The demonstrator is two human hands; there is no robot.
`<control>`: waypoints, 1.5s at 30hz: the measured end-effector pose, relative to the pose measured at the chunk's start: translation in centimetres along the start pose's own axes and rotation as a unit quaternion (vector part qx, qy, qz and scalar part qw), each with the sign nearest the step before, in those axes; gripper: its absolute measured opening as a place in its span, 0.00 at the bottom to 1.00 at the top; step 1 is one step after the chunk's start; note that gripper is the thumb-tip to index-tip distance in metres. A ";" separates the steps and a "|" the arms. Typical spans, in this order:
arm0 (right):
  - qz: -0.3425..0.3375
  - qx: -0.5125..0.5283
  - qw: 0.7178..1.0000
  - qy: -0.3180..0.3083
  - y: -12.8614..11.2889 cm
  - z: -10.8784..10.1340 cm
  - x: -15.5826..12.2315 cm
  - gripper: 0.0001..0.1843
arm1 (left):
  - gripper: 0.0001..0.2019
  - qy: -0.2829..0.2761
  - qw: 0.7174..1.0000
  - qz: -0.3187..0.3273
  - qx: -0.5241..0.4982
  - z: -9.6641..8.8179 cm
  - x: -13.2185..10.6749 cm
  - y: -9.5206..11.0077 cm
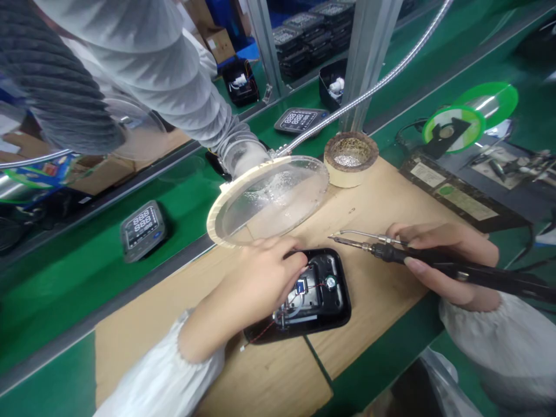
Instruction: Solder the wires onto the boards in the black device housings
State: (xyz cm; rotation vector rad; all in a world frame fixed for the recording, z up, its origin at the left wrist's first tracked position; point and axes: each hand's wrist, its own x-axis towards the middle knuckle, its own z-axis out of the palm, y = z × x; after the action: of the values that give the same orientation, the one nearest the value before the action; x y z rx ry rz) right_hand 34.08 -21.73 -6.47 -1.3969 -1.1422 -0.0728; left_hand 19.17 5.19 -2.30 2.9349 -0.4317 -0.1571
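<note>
The left hand [256, 284] curves over an open black display unit [336, 307] lying mid-way across the wooden work board [269, 376], fingers pressed down near its exposed circuit board [299, 304]; the right hand [452, 266] pinches a soldering iron [386, 252] between thumb and fingers, tip near the unit

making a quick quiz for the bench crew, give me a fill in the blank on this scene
The right hand holds a soldering iron pointing toward the ____ hand. The left hand rests on an open ____ casing. That casing lies on a pale wooden board set over a ____ surface.

Missing words: left; black; green
</note>
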 end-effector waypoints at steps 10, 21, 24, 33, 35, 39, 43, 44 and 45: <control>-0.050 0.025 0.985 -0.162 0.7 1.0 0.4 0.21 | 0.10 -0.001 1.000 0.002 -0.001 0.1 -0.1 -0.1; -0.067 0.000 0.980 -0.188 0.8 1.4 0.4 0.22 | 0.10 0.004 1.000 0.000 -0.006 0.0 0.0 -0.1; -0.050 0.013 0.981 -0.187 0.9 1.4 0.1 0.18 | 0.10 0.002 1.000 0.000 -0.004 0.0 0.0 -0.1; -0.049 0.030 0.981 -0.184 0.9 1.6 0.0 0.17 | 0.10 0.004 1.000 0.002 -0.001 0.0 -0.1 -0.1; -0.057 0.024 0.983 -0.175 0.8 1.5 0.1 0.17 | 0.10 0.006 1.000 0.003 -0.004 0.0 -0.1 -0.1; -0.071 0.000 0.982 -0.175 0.6 1.2 0.4 0.14 | 0.10 0.009 1.000 0.004 0.002 0.0 0.0 -0.1; -0.081 -0.016 0.981 -0.176 0.6 0.8 0.6 0.12 | 0.10 0.010 1.000 0.006 -0.001 0.1 0.0 0.0; -0.080 -0.014 0.982 -0.173 0.6 0.8 0.6 0.11 | 0.09 0.012 1.000 0.006 -0.002 0.1 0.0 -0.1; -0.077 -0.012 0.982 -0.169 0.6 0.7 0.6 0.12 | 0.09 0.013 1.000 0.006 -0.004 0.1 -0.1 -0.1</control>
State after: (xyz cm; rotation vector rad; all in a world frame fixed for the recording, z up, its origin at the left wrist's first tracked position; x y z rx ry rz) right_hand 34.35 -20.65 -6.64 -1.3727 -1.5367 0.0429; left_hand 19.12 5.29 -2.45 2.9233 -0.4442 -0.1185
